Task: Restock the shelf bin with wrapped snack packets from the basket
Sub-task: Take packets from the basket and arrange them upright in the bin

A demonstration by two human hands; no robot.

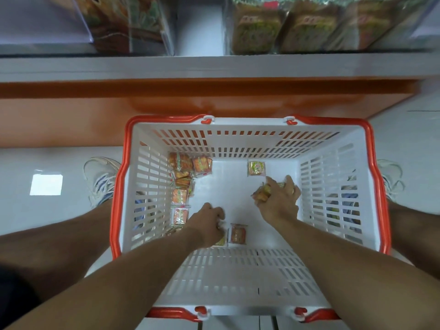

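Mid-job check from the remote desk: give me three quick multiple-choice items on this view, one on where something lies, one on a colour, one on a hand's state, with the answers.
1. Where do most loose snack packets lie in the basket?
A. Along its left wall
B. Piled at its centre
C. On the floor outside it

2. What colour is the basket rim?
A. Blue
B. Orange-red
C. Green

3. What is the right hand doing?
A. Resting flat and empty on the rim
B. Gripping packets inside the basket
C. Reaching up to the shelf

Answers:
1. A: a row of packets runs down the floor of the basket beside the left slotted wall.
2. B: the rim and handles are orange-red above white walls.
3. B: its fingers curl round wrapped packets near the right side of the basket floor.
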